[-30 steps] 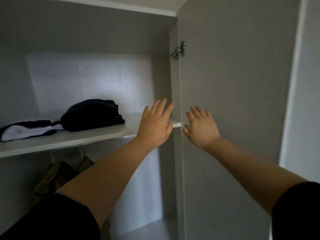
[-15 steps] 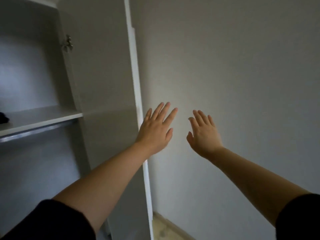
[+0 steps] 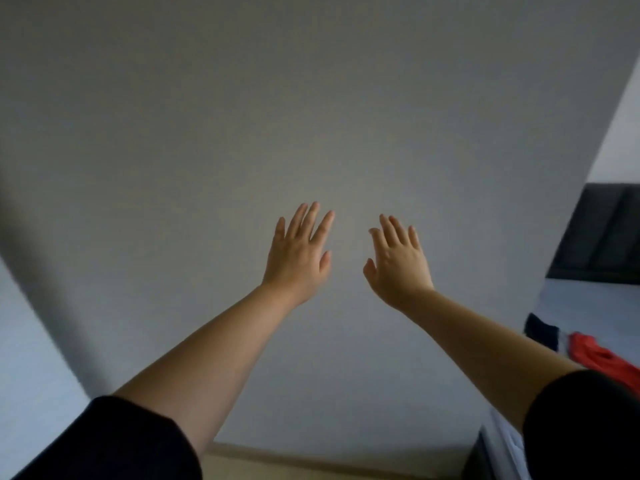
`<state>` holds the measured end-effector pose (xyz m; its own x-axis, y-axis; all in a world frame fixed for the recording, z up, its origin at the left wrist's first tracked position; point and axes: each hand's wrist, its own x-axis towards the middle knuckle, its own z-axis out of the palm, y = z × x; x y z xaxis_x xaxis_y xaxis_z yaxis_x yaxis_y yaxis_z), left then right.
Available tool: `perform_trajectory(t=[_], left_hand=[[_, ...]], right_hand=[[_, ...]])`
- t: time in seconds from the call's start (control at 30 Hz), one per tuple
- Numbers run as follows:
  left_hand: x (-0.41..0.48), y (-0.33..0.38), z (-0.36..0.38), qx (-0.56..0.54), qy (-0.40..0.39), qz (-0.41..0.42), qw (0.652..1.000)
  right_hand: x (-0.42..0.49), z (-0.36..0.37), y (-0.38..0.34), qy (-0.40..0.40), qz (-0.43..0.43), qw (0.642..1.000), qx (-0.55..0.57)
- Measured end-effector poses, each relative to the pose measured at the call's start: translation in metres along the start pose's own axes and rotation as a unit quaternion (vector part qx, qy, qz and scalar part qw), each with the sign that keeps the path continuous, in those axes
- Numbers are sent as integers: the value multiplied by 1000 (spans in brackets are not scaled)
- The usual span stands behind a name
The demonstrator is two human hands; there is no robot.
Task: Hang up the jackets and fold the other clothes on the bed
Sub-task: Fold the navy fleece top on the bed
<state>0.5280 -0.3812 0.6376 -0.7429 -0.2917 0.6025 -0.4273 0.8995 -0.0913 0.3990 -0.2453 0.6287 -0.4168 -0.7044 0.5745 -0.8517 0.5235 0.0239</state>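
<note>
Bed at frame's right edge, clothes on it.
I saw the bed (image 3: 588, 303) with a pale sheet and a dark headboard (image 3: 602, 233); a red garment (image 3: 599, 356) lay crumpled on the sheet, a dark garment (image 3: 542, 336) just beside it, contact unclear.

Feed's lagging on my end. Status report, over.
Left hand and right hand open, empty, raised before bare wall. Red garment and dark garment lie on bed, far right. No obstruction in view.
</note>
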Motion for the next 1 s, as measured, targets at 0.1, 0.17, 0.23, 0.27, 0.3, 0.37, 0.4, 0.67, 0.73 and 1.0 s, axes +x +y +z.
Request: perform_trajectory(t=[0.1, 0.17, 0.23, 0.27, 0.3, 0.37, 0.4, 0.67, 0.73, 1.0], left_hand=[[19, 57, 40, -31, -26, 13, 999], [29, 87, 63, -39, -45, 34, 998], [42, 109, 82, -47, -53, 54, 996], [49, 119, 91, -53, -54, 63, 995], [54, 128, 101, -61, -55, 69, 994], [65, 143, 122, -76, -67, 75, 992], [70, 152, 134, -79, -79, 77, 991], [106, 228, 225, -93, -82, 82, 989], [112, 246, 246, -100, -70, 101, 987], [139, 294, 312, -116, 69, 76, 988]], right_hand=[[-18, 14, 65, -11, 28, 1000, -4], [-27, 24, 97, -20, 44, 999, -15], [-33, 35, 124, -30, 60, 997, -25], [-34, 41, 135, -35, 67, 997, -33], [-35, 46, 146, -38, 72, 996, -42], [-37, 57, 166, -39, 83, 994, -55], [-39, 62, 176, -40, 89, 993, -63], [-49, 103, 275, -65, 86, 984, -142], [-49, 116, 300, -47, 57, 987, -146], [-37, 186, 390, 68, -115, 985, -111]])
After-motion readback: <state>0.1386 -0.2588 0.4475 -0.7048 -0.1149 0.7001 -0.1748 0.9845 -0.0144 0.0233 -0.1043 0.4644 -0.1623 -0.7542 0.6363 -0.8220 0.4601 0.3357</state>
